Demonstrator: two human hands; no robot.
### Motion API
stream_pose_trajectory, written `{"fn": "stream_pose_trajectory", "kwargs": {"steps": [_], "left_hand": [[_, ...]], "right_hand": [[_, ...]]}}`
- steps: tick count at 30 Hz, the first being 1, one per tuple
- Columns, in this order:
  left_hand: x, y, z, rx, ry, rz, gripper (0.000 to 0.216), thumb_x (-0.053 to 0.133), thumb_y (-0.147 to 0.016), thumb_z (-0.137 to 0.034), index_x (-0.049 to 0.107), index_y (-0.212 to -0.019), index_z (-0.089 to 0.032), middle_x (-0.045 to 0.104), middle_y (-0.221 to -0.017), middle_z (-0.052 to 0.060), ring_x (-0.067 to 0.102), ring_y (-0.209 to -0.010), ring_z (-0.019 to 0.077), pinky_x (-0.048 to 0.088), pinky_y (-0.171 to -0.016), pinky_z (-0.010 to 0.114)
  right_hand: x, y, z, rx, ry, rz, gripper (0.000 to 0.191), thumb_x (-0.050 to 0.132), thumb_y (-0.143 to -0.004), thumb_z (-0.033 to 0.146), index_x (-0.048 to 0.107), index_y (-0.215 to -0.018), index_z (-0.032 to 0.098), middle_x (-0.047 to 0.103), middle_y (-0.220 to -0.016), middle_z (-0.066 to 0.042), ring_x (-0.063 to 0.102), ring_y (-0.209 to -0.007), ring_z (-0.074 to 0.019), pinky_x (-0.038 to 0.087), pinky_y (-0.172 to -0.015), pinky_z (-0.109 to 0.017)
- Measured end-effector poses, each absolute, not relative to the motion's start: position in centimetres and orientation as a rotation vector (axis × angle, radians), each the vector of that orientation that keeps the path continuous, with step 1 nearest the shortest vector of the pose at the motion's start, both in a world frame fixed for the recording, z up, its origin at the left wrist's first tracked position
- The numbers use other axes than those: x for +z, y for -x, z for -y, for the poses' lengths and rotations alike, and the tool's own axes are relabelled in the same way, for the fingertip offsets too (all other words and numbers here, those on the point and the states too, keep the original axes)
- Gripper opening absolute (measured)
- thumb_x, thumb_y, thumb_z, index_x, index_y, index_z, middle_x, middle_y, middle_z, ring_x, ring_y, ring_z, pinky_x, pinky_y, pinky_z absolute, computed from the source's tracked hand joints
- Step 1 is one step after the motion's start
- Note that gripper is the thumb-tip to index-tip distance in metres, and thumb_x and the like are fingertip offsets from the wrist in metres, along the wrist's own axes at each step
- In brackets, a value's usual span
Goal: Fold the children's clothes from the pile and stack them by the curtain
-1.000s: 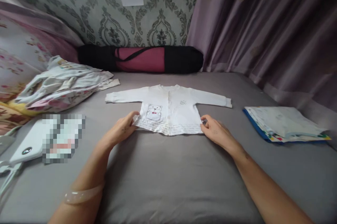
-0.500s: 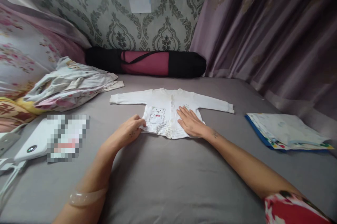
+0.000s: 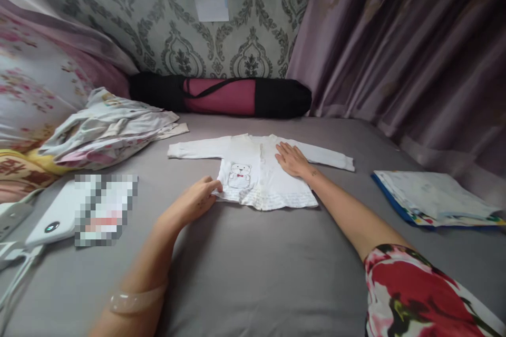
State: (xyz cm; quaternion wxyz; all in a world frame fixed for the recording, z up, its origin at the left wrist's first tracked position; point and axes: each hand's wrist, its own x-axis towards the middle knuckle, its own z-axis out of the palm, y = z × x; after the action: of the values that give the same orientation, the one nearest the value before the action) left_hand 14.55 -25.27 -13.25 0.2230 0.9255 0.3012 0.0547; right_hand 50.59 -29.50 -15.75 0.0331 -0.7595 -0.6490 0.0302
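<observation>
A small white baby shirt [image 3: 272,181] with a bear print lies spread on the grey sheet, both sleeves stretched out sideways. At its lower left corner, my left hand [image 3: 200,194] is closed, the fingertips pinching the hem. My right hand [image 3: 291,160] lies flat on the upper right part of the shirt, close to where the right sleeve begins, fingers stretched out. It covers part of the chest there.
A heap of clothes [image 3: 114,126] lies at the left, with a white device [image 3: 65,208] and cables [image 3: 21,273] nearer me. A folded stack of cloth [image 3: 430,197] is at the right. Behind the shirt rests a long black and maroon bag [image 3: 221,97] against the wall.
My right hand has slid up the shirt from the lower right part toward the shoulder, uncovering the lower right hem, which now spreads wider. My left hand stays at the hem corner.
</observation>
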Motion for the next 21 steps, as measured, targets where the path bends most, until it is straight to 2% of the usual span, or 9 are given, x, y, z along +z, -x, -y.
{"fn": "stream_pose_trajectory", "kwargs": {"steps": [3, 10, 21], "left_hand": [[-13.0, -14.5, 25.4, 0.149, -2.562, -0.828, 0.029, 0.039, -0.083, -0.016, 0.059, -0.103, -0.022, 0.053, -0.1, 0.006, 0.056, -0.079, 0.0181, 0.042, -0.076, 0.031], [-12.7, -14.4, 25.4, 0.166, -2.582, -0.825, 0.031, 0.041, -0.081, -0.014, 0.063, -0.101, -0.022, 0.055, -0.099, 0.006, 0.057, -0.079, 0.018, 0.043, -0.078, 0.031], [-12.5, -14.4, 25.5, 0.224, -2.56, -0.817, 0.029, 0.042, -0.076, -0.014, 0.065, -0.093, -0.018, 0.055, -0.096, 0.007, 0.056, -0.073, 0.017, 0.045, -0.074, 0.031]], "right_hand": [[-15.6, -50.1, 30.1, 0.086, 2.243, 2.123, 0.064, 0.017, -0.097, 0.046, 0.028, -0.15, 0.011, 0.021, -0.158, -0.012, 0.014, -0.146, -0.0252, 0.006, -0.118, -0.049], [-15.2, -47.1, 34.9, 0.211, 1.942, 2.392, 0.062, 0.021, -0.098, 0.051, 0.023, -0.153, 0.02, 0.014, -0.159, -0.008, 0.01, -0.146, -0.0231, 0.007, -0.119, -0.047], [-13.5, -43.3, 42.4, 0.369, 1.7, 2.54, 0.055, 0.027, -0.1, 0.036, 0.021, -0.153, 0.021, 0.016, -0.159, -0.005, 0.009, -0.146, -0.0196, 0.005, -0.119, -0.048]]}}
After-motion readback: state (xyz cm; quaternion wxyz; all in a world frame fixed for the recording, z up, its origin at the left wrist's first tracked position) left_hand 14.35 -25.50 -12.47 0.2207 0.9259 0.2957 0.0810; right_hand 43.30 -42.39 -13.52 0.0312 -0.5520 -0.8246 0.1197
